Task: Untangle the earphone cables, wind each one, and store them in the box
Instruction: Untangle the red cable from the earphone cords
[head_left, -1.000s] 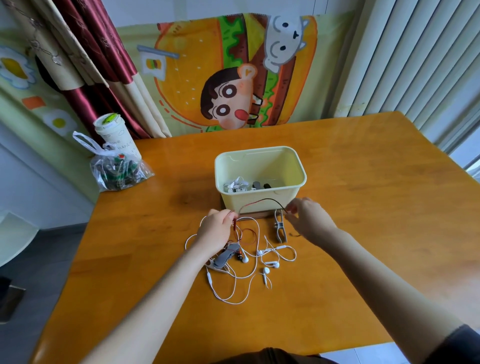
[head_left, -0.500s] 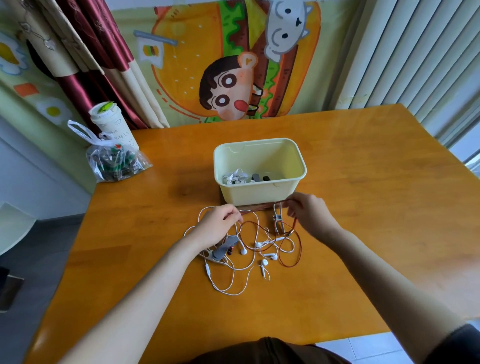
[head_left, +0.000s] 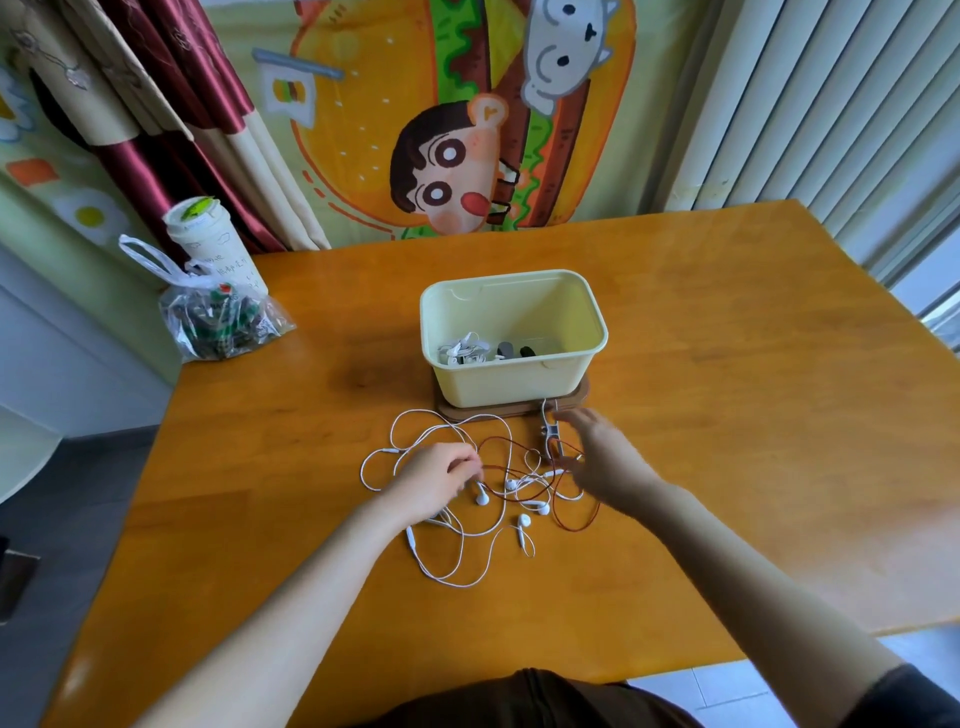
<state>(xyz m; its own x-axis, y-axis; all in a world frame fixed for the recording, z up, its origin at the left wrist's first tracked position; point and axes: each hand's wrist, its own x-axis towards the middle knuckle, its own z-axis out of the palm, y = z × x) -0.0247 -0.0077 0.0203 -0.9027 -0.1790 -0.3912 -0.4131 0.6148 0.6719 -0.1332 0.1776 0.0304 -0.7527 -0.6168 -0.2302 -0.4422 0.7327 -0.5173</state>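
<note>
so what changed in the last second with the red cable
The red cable, stretched between both hands earlier, now lies slack in loops on the table. The right hand has let it go and opened; the left hand seems still to pinch its end. Box and white earphones stayed put.

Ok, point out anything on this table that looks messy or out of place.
The white earphone cables and a dark red cable lie tangled in loose crossing loops in front of the box. Nothing looks spilled or broken; the box stands upright on its brown base.
</note>
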